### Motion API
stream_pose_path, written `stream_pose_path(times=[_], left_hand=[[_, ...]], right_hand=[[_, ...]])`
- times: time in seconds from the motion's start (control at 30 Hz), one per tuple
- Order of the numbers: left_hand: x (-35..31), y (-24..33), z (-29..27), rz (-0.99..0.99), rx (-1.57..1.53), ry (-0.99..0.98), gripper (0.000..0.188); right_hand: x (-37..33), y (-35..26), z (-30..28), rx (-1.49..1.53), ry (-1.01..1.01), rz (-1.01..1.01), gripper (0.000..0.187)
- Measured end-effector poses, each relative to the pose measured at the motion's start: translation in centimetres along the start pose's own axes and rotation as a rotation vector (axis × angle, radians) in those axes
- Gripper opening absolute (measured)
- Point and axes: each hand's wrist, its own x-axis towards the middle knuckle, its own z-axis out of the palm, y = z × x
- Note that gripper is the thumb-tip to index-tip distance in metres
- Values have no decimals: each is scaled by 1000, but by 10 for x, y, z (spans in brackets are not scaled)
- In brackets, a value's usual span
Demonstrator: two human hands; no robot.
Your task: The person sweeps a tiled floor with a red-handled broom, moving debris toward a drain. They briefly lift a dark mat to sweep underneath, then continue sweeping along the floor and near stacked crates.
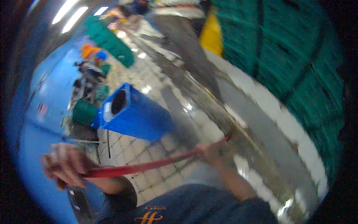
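Note:
A long, slim red pole (145, 167) runs across in front of my body, blurred by motion. My left hand (68, 162) is wrapped round it at its left, wider-looking end. Farther along, my right hand (209, 154) grips the pole too, and a short stretch of red sticks out past that hand. What the pole carries at either end, if anything, I cannot make out. Beneath my left hand is a dark, shiny object (79, 201), too smeared to name.
Beyond the pole a tall blue bin (143, 115) stands on the tiled floor (164, 173). Green netting or crates (283, 56) rise on the right beside a yellow object (212, 35). A wet grey channel (238, 112) crosses the floor. Dark and green items line the blue wall (48, 100).

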Motion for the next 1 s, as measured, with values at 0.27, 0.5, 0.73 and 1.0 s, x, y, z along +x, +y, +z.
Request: stream_pose_path(times=[0.27,0.5,0.73,1.0], left_hand=[[-109,-128,18,-438,52,584,20],[-109,-185,121,-796,-80,-37,20],[-3,-151,214,-507,113,-507,21],[44,-103,203,-144,97,-568,26]], right_hand=[[-220,0,-58,-310,-118,734,5],[-309,64,-75,-374,200,879,17],[-147,93,-1,87,554,272,19],[-33,40,-27,28,362,74,17]])
